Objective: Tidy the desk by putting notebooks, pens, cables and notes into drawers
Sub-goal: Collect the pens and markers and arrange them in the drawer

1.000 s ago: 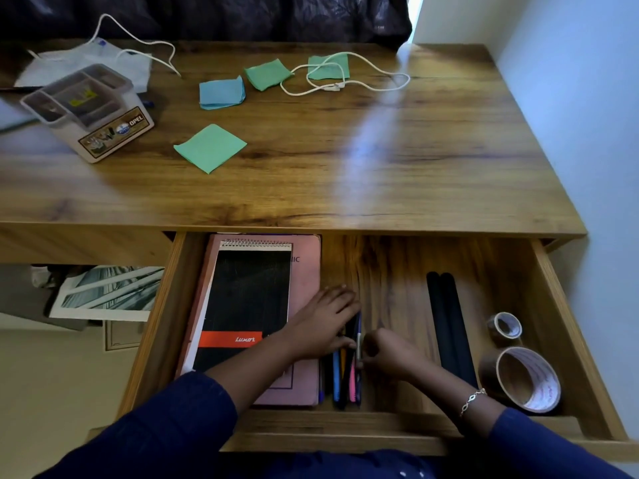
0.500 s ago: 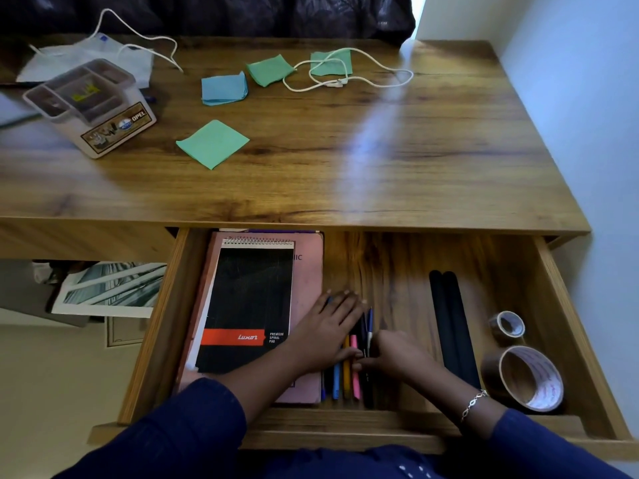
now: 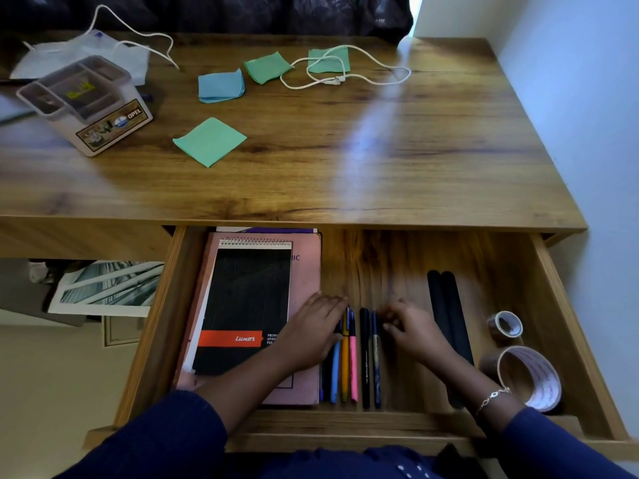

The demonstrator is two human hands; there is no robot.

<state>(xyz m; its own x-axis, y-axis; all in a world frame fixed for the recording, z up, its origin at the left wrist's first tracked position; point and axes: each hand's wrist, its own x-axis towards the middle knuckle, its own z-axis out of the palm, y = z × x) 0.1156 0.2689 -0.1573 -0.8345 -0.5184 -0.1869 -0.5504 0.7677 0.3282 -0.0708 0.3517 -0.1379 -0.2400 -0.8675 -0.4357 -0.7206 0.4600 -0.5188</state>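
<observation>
Inside drawer point(image 3: 380, 264), left hand point(image 3: 311, 337) flat on coloured pens point(image 3: 345, 368); right hand point(image 3: 415, 333) curled beside dark pens point(image 3: 366, 357), grip unclear

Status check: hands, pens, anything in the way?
Left hand flat on coloured pens in drawer. Right hand beside dark pens, grip unclear. Sticky notes, white cable out on desk; nothing in the way.

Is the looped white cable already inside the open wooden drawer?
No, the looped white cable lies on the wooden desktop, across a green sticky note, outside the open wooden drawer.
</observation>
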